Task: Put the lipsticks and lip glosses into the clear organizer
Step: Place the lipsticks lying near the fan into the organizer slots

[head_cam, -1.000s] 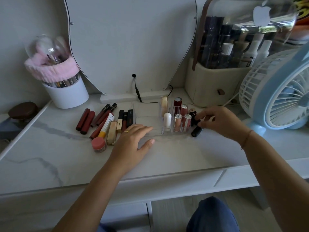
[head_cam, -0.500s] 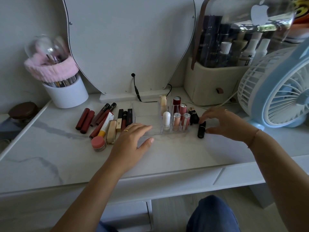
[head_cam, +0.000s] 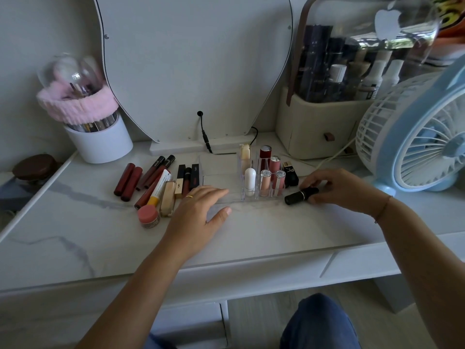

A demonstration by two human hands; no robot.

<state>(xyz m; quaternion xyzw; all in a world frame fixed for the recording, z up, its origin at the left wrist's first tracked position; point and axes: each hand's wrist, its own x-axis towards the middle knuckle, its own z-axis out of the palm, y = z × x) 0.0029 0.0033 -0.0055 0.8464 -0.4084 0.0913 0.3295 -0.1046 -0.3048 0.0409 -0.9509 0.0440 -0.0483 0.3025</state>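
White marble-look vanity top (head_cam: 75,238), mirror back panel (head_cam: 191,66) upright at rear. Blue-and-white desk fan (head_cam: 417,132) far right, beige cosmetics case with clear dome lid (head_cam: 324,132) beside it. White brush cup with pink fluffy band (head_cam: 98,137) rear left. Clear organizer (head_cam: 254,177) centre: right-hand slots hold upright tubes, incl. white lip balm (head_cam: 250,181), pink glosses (head_cam: 265,182), red-capped tube (head_cam: 265,154); left section looks unfilled. Black-and-gold lipstick (head_cam: 289,173) stands just outside organizer's right wall. Loose pile left of organizer: dark red tubes (head_cam: 128,182), black-capped glosses (head_cam: 187,178), round pink pot (head_cam: 148,216). Left hand (head_cam: 198,212) flat, fingers spread, resting on organizer's front-left edge, gripping nothing. Right hand (head_cam: 339,188) loosely curled, fingertips on black lipstick tube (head_cam: 302,195) lying on its side on the tabletop, right of organizer; firm grip or just touch, cannot tell.
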